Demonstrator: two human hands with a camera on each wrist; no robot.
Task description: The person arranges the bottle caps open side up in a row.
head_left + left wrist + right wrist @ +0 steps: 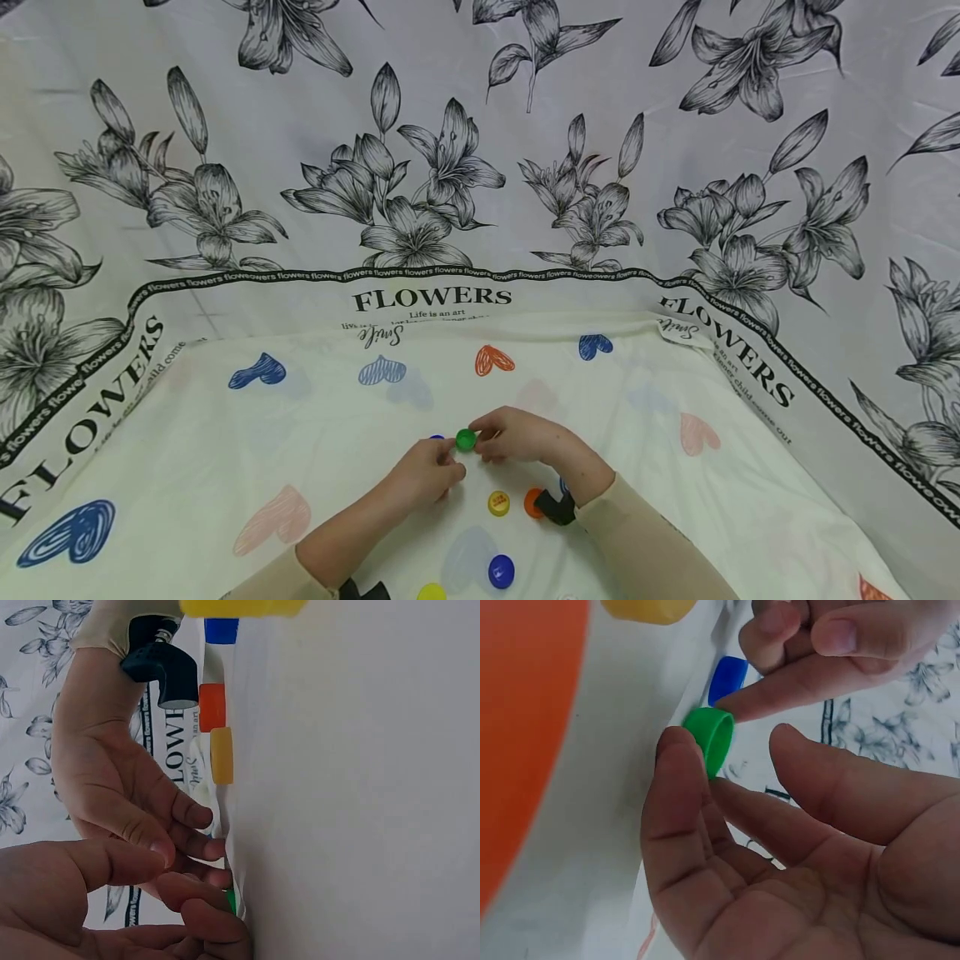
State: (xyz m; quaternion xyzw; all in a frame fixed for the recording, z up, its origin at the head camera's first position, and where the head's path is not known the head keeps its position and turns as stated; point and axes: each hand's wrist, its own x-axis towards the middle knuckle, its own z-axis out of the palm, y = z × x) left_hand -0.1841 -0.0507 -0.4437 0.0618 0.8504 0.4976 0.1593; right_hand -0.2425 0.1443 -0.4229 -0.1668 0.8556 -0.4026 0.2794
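Note:
A green bottle cap (466, 440) lies hollow side up on the cloth between my two hands. My left hand (427, 473) reaches in from the left, and its outstretched index finger (795, 694) touches or nearly touches the cap's side. From the right, my right hand (517, 435) has fingertips against the cap, while its thumb (817, 769) stands apart from it. A blue cap (728, 680) sits just beyond the green one, mostly hidden by the left hand in the head view. Closer to me are a yellow cap (498, 503) and an orange cap (534, 503).
Another blue cap (501, 572) and a yellow cap (432, 592) lie near the front. A black wrist mount (556, 507) partly covers the orange cap. The white cloth (360, 517) has printed hearts, and a flower-printed curtain (465, 225) rises around it.

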